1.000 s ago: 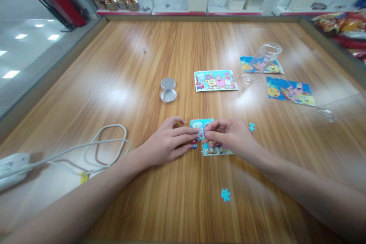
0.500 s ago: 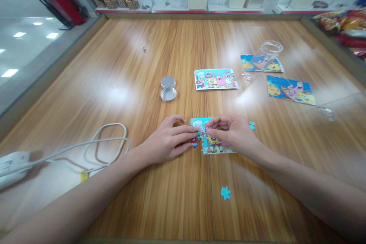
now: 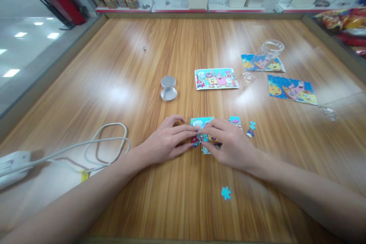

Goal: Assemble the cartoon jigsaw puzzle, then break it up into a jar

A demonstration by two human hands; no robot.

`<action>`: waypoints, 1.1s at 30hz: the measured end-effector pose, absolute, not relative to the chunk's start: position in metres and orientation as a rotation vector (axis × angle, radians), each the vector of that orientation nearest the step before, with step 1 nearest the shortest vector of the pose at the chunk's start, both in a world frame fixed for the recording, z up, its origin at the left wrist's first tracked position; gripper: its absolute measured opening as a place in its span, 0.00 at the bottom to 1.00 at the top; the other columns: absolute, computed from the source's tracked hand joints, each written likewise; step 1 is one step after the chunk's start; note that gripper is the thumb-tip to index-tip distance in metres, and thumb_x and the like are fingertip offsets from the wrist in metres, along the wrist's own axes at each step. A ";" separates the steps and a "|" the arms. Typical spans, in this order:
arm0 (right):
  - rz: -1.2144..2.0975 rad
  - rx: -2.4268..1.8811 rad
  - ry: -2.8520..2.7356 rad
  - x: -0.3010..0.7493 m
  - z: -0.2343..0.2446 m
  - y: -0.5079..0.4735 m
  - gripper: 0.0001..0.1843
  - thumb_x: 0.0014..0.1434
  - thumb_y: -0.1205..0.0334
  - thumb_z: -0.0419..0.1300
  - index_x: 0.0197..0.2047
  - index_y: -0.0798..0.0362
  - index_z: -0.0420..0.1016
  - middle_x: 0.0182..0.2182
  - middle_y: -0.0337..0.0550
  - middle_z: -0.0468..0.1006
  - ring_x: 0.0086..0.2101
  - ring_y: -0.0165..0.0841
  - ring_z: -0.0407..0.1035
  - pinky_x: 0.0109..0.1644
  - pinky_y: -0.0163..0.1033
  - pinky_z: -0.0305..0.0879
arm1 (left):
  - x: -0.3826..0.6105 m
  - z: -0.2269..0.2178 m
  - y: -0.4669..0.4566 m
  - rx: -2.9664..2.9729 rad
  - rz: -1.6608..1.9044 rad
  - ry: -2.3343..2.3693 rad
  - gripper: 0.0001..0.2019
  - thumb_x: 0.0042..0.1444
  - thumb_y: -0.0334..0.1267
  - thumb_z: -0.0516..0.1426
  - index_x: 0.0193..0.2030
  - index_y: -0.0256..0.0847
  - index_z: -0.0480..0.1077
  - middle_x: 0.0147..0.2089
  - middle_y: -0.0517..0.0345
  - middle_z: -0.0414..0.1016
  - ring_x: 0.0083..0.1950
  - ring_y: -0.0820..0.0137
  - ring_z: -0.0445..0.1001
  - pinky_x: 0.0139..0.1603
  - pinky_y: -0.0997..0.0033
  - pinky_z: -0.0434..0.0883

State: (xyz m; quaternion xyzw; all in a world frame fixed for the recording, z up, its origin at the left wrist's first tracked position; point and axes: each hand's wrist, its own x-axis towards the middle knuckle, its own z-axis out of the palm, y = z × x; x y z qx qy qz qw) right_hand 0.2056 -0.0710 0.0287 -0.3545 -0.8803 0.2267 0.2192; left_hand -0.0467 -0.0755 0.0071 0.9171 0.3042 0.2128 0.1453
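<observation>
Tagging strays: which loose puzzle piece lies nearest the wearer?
The blue piece, alone between the forearms, nearer than the right hand; the other loose pieces lie beyond that hand.

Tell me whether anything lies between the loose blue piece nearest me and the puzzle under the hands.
Nothing visible does. Only bare table lies between the loose piece and the puzzle. The left hand and right hand rest on the puzzle itself, the right one covering much of it.
</observation>
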 end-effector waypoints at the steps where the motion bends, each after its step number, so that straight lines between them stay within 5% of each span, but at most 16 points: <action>1: 0.613 -0.975 -2.459 0.205 0.027 -0.072 0.12 0.62 0.65 0.61 0.49 0.52 0.78 0.41 0.48 0.76 0.43 0.40 0.70 0.47 0.46 0.67 | -0.047 0.007 -0.076 2.619 0.618 0.903 0.18 0.64 0.38 0.60 0.61 0.42 0.68 0.58 0.50 0.76 0.58 0.59 0.67 0.61 0.51 0.68; 10: 0.640 -0.978 -2.436 0.203 0.021 -0.074 0.08 0.63 0.64 0.62 0.45 0.50 0.80 0.40 0.46 0.75 0.42 0.38 0.69 0.47 0.45 0.66 | -0.047 0.006 -0.078 2.528 0.641 1.004 0.23 0.64 0.42 0.60 0.64 0.43 0.65 0.51 0.45 0.72 0.58 0.57 0.65 0.56 0.53 0.73; 16: 0.702 -0.989 -2.427 0.204 0.023 -0.075 0.09 0.62 0.65 0.61 0.45 0.50 0.79 0.41 0.46 0.74 0.42 0.38 0.69 0.46 0.44 0.66 | -0.047 0.009 -0.077 2.583 0.571 0.911 0.15 0.65 0.37 0.58 0.58 0.45 0.69 0.54 0.54 0.77 0.56 0.60 0.66 0.63 0.51 0.66; 25: 0.703 -1.019 -2.413 0.201 0.023 -0.075 0.07 0.57 0.68 0.63 0.40 0.53 0.75 0.40 0.46 0.76 0.42 0.38 0.70 0.46 0.44 0.66 | -0.035 0.012 -0.077 2.621 0.655 0.903 0.26 0.58 0.30 0.56 0.65 0.38 0.62 0.47 0.50 0.75 0.50 0.59 0.67 0.60 0.49 0.67; 33: 0.990 -1.199 -2.159 0.209 0.034 -0.058 0.06 0.59 0.66 0.63 0.40 0.52 0.79 0.29 0.37 0.78 0.27 0.27 0.68 0.33 0.35 0.61 | -0.032 0.013 -0.076 2.638 0.611 0.843 0.27 0.61 0.29 0.54 0.68 0.38 0.59 0.51 0.49 0.74 0.50 0.61 0.68 0.62 0.50 0.65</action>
